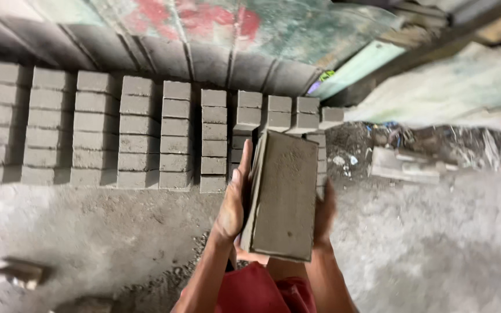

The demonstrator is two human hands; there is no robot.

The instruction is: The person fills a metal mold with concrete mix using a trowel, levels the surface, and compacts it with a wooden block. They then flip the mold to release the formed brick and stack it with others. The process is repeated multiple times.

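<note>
The left hand point(234, 200) presses flat against the left edge of a grey rectangular cement block point(282, 194), fingers straight and pointing up along its side. The right hand point(323, 211) clasps the opposite edge, mostly hidden behind the block, so the grip is a two-sided squeeze with the block pinched between both palms. The block is held in the air in front of the person, its broad sandy face turned towards the camera and slightly tilted.

Below it shows a red garment point(259, 293). Beyond, rows of matching grey cement blocks point(97, 130) lie in neat columns on the rough concrete floor point(436, 243), the nearest column just behind the held block. A sheet with faded red and green paint point(215, 23) leans behind the rows. Rubble and litter point(401, 153) lie to the right.
</note>
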